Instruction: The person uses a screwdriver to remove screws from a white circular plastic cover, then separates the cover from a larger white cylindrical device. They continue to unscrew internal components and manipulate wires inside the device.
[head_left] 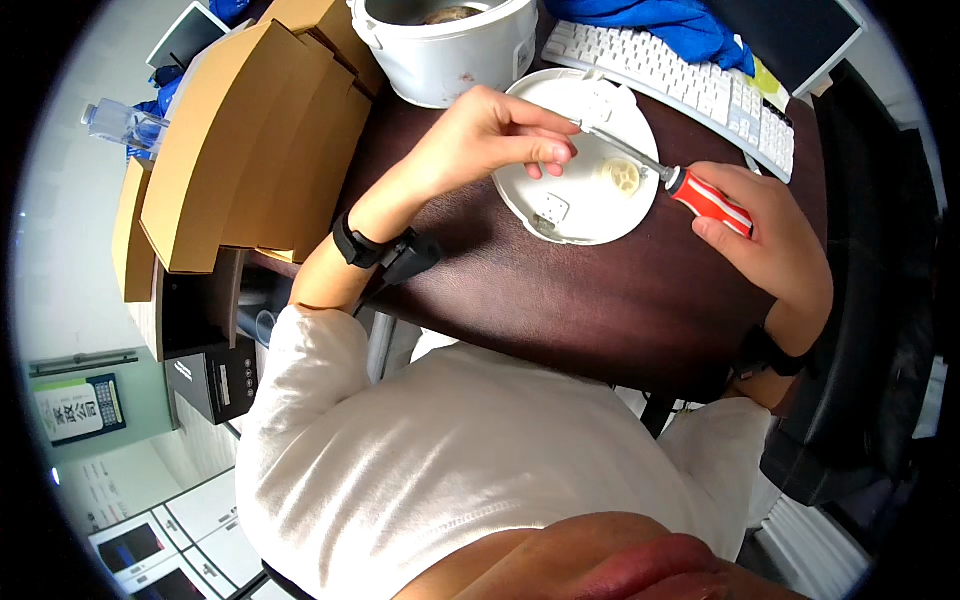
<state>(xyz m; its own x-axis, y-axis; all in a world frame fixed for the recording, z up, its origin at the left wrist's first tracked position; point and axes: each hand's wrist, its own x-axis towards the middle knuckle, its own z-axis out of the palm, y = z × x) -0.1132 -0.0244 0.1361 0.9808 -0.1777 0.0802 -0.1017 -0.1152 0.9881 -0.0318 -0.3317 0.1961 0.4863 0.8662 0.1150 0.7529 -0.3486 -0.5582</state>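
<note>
White round plastic lid on the table, apparently partway through being worked on

It lies on the dark brown, glossy table, just beside a white bucket-shaped pot, its fitted side facing up. The right hand is closed around a screwdriver with a red-and-white handle and metal shaft, which reaches over the lid toward the left hand. That hand has its fingers partly curled, thumb and forefinger by the tip; whether they pinch it or a small part there, I cannot tell.

As for progress, the lid is off the pot, if the two belong together, as seems likely. A cream-coloured round plastic part sits at its right side, and a small white square fitting lies near its lower edge. Whether either is loose or fastened is too small to judge. The tip is on neither part, so some screwdriver work probably remains; no removed screws can be made out.
</note>
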